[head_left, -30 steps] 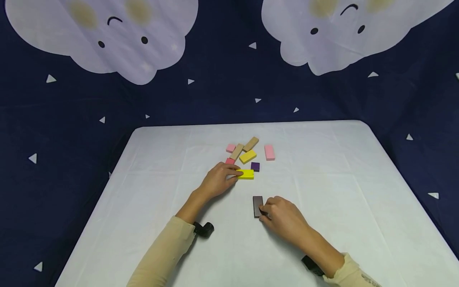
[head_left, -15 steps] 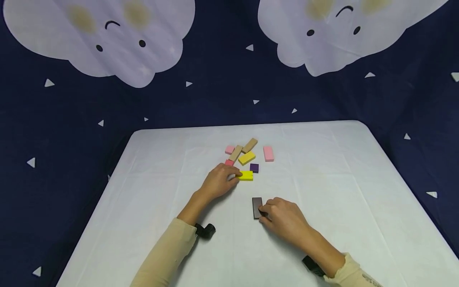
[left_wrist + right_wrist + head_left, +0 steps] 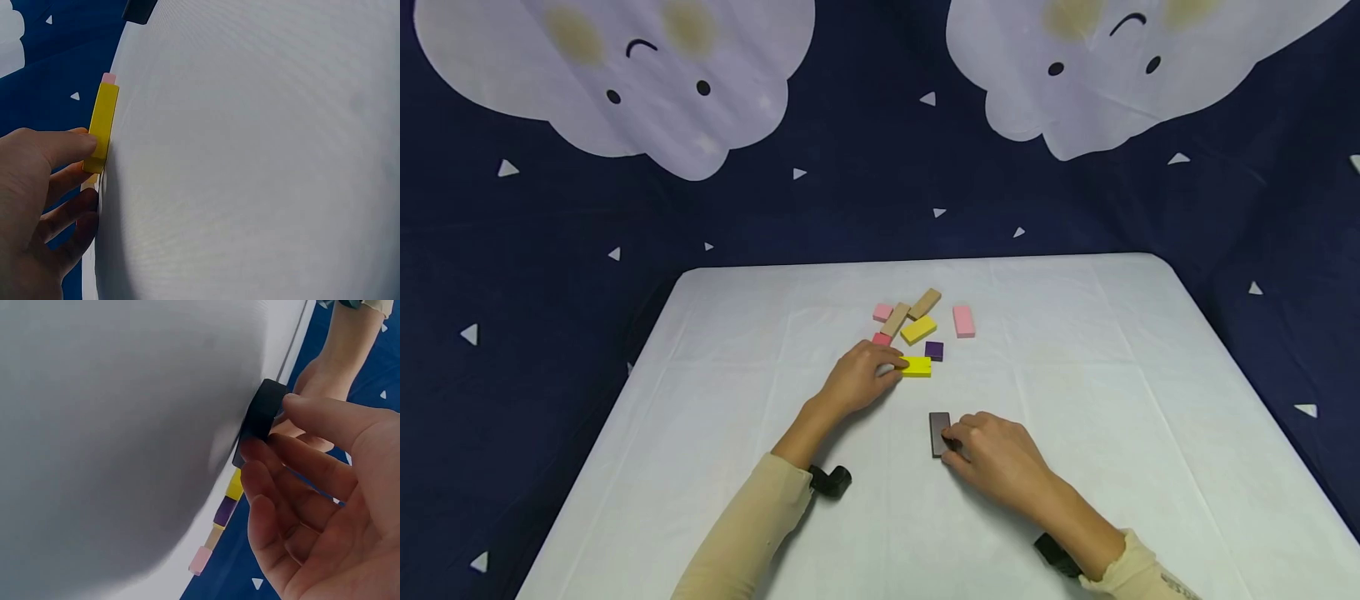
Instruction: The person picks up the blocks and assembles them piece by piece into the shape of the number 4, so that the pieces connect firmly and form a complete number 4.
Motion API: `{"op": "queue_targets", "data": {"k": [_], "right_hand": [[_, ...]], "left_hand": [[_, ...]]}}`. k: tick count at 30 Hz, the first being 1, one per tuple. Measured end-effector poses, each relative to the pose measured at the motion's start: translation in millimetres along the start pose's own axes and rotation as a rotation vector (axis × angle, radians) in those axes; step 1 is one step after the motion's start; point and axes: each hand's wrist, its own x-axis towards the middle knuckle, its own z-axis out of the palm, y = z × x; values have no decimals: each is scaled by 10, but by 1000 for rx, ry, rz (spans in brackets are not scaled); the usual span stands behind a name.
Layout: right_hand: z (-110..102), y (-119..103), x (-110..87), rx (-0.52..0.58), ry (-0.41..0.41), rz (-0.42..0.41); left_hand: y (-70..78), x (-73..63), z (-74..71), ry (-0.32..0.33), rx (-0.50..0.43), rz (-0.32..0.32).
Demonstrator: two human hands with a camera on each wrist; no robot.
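Note:
My left hand (image 3: 857, 377) pinches the left end of a yellow block (image 3: 917, 367) lying flat on the table. In the left wrist view the thumb presses the near side of this yellow block (image 3: 103, 128), with fingers behind it. Closer to me, my right hand (image 3: 996, 458) grips a dark grey block (image 3: 938, 429) by its right edge. The right wrist view has the thumb at one end of the dark block (image 3: 262, 415) and fingertips along its side. A small purple block (image 3: 934, 351) lies just beyond the yellow one.
Behind the left hand lie a red block (image 3: 882, 339), two wooden blocks (image 3: 895, 319), another yellow block (image 3: 918, 330) and a small pink block (image 3: 883, 312). A longer pink block (image 3: 964, 322) stands apart to the right. The white table (image 3: 1075, 350) ends at a dark blue curtain (image 3: 865, 217).

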Motion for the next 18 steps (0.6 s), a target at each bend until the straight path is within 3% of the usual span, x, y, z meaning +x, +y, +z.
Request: {"op": "queue_targets", "data": {"k": [9, 18], "right_hand": [[-100, 69, 65, 37, -4, 47], [-160, 312, 258, 118, 35, 49]], "left_hand": [[-14, 0, 19, -11, 15, -11], [-9, 6, 9, 3, 5, 4]]}}
